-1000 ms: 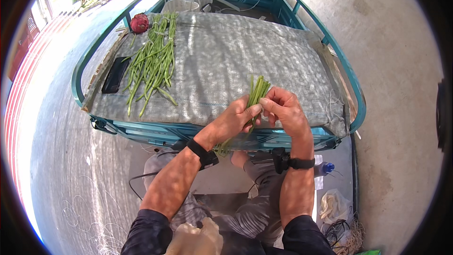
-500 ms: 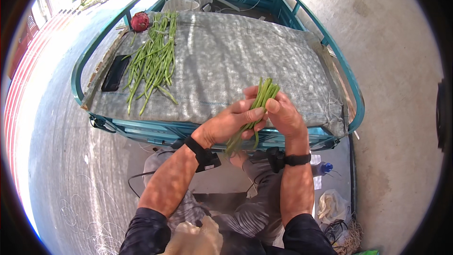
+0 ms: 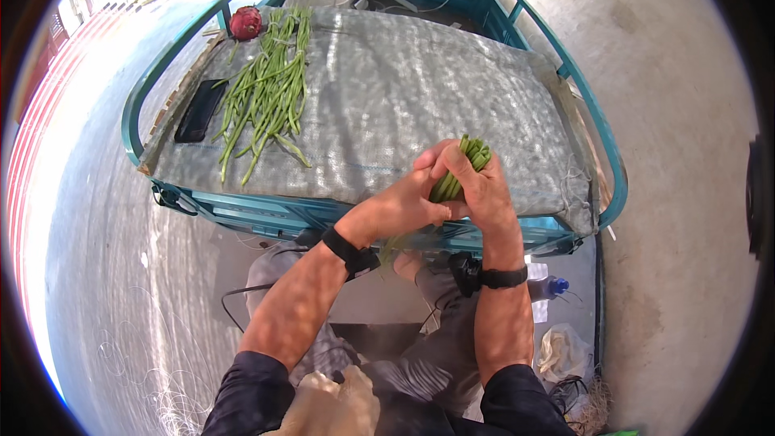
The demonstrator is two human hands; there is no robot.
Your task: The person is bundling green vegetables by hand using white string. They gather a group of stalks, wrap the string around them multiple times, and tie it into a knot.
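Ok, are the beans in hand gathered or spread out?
Gathered: the held beans sit bunched in the left hand and right hand, upper ends packed together. Their lower ends are blurred; cannot tell there.

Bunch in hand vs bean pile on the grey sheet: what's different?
- The held bunch is in the left hand and right hand; the bean pile lies untouched on the grey sheet.
- The held bunch is packed tight; the bean pile fans out toward the near edge.
- The held bunch is partly hidden; the bean pile shows most of its length.

Shared: both green and slender.
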